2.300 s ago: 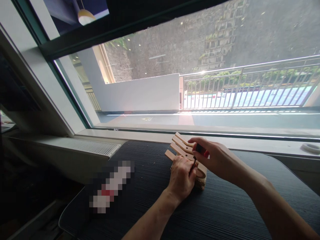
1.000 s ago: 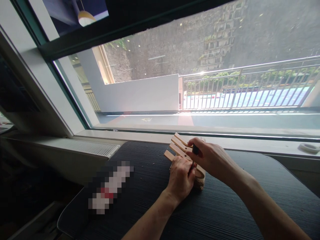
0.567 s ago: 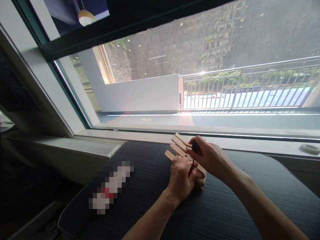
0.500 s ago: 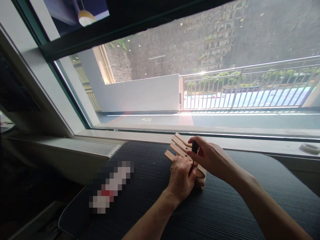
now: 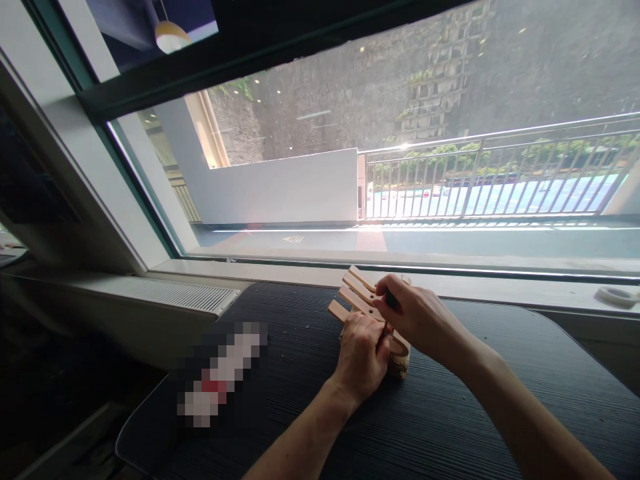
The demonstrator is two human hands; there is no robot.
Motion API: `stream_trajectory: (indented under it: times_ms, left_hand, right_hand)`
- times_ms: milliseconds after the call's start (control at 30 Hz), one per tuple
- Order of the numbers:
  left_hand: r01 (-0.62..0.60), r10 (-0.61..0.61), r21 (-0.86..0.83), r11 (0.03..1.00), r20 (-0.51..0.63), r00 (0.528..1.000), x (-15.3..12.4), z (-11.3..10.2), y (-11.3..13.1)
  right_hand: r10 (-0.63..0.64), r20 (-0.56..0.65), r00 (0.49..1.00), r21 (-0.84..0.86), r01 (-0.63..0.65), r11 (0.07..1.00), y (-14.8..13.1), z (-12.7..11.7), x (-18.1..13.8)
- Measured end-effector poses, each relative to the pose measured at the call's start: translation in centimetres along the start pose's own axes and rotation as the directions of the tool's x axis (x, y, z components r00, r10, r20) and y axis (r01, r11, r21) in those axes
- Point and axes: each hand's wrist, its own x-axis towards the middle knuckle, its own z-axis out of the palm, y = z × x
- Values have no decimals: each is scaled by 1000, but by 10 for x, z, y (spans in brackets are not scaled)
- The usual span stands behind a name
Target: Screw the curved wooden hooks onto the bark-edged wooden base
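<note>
Head view: light-brown wooden piece made of flat slats [image 5: 356,295] lies on the black ribbed tabletop [image 5: 450,413], far centre, just short of the pale window sill [image 5: 500,285]. Its long axis runs diagonally, from near-right under my hands to far-left, with the slat ends fanning out toward the glass.

Both hands are on it. My left hand [image 5: 361,357] comes in from below and is closed down over the near end, fingers curled onto the wood. My right hand [image 5: 420,320] comes in from the right and is closed on a small black-handled tool [image 5: 391,300], pinched between thumb and fingers. The tool's thin dark shaft points down, nearly upright. Its tip meets the wood just beside the left knuckles; I cannot tell the tip type.

The right hand sits farther up the piece than the left, and the slat ends beyond both hands are free.

A pixelated block [image 5: 220,377] lies on the tabletop to the left, well apart from the hands. A white ring [image 5: 616,295] lies on the sill far to the right.
</note>
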Motion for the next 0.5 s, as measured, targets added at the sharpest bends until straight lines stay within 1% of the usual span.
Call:
stream_trajectory:
  times_ms: [100,300,400,500]
  left_hand:
    - [2,-2,3,1000,-3,1000,0,-1,0]
    - [-5,5,7,1000,16,1000,-1,-1,0]
    - [-19,19,3,1000,3,1000,-2,-1,0]
    - [-15,15,-14,1000,-10,1000,-3,-1,0]
  right_hand:
    - [37,2,999,19,-37,999,2,1,1]
    - [28,117,993,129,-43,991,2,-15,-5]
    - [64,213,975,151,-98,984,5,-23,-7]
    - [66,338,939,133,-117,984,7,-31,-3]
